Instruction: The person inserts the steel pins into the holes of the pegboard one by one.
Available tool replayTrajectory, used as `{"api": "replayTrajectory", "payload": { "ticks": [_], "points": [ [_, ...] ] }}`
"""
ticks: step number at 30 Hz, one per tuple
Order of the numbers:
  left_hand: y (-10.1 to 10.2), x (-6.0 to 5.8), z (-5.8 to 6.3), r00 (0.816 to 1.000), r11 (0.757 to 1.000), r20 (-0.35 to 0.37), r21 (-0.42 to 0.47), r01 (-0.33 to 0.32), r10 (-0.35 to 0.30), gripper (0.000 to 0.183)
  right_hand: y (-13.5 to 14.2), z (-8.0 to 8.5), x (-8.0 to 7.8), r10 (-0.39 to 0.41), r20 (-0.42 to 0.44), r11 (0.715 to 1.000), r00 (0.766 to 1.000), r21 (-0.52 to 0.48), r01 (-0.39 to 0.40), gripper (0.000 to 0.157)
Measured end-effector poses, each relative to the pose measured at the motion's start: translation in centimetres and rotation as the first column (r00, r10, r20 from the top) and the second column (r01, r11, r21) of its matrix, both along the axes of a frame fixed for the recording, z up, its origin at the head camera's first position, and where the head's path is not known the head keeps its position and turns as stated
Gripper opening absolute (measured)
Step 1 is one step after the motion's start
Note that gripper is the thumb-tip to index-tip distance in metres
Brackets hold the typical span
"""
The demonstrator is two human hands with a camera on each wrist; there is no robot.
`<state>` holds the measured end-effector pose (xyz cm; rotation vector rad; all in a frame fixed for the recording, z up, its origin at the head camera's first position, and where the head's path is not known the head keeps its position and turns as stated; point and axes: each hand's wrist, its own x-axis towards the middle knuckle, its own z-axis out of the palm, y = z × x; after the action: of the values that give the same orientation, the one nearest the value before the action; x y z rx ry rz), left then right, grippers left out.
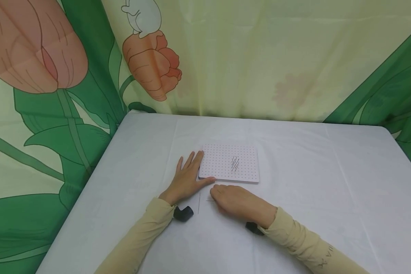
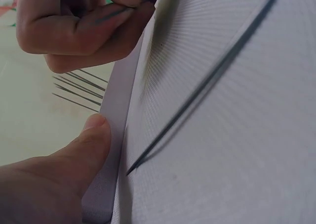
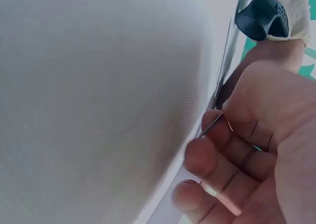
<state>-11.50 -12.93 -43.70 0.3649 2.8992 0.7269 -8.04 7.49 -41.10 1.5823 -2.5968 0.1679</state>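
A white board (image 1: 215,160) with a grid of small holes lies on the table. Several thin dark metal pins (image 1: 235,163) stand up from its right half. My left hand (image 1: 185,182) is spread at the board's near left corner, fingertips at the left side and thumb along the front edge. Just in front of the board, my right hand (image 1: 239,199) has its fingers curled and pinches a thin metal pin (image 3: 212,123) between thumb and fingers. Another long pin (image 1: 199,203) lies on the cloth between my forearms, and a second thin pin (image 1: 210,200) lies beside the right hand.
A white cloth (image 1: 311,171) with faint creases covers the table. Black wrist-worn devices (image 1: 183,214) sit under both wrists. Behind the table hangs a patterned curtain (image 1: 243,57) with flowers and leaves.
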Motion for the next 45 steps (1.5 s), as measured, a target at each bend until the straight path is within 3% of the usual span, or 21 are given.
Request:
{"api": "replayTrajectory", "payload": {
  "ticks": [12, 23, 34, 45],
  "points": [
    [0.1, 0.0, 0.1, 1.0, 1.0, 0.003, 0.004, -0.002, 0.002, 0.101, 0.6, -0.2, -0.3, 0.049, -0.134, 0.994, 0.99, -0.094, -0.062, 0.009],
    [0.1, 0.1, 0.2, 1.0, 1.0, 0.009, 0.002, -0.006, 0.006, 0.102, 1.5, 0.4, -0.4, -0.018, -0.079, 0.972, 0.997, -0.236, -0.001, 0.016],
    [0.2, -0.1, -0.1, 1.0, 1.0, 0.005, -0.001, -0.006, 0.006, 0.102, 3.0, 0.5, -0.8, -0.132, -0.028, 0.91, 0.991, -0.4, 0.11, 0.016],
    [0.1, 0.0, 0.2, 1.0, 1.0, 0.005, -0.005, -0.002, 0.002, 0.102, 3.9, 0.2, -1.8, -0.226, 0.016, 0.823, 0.974, -0.532, 0.2, 0.02]
  ]
}}
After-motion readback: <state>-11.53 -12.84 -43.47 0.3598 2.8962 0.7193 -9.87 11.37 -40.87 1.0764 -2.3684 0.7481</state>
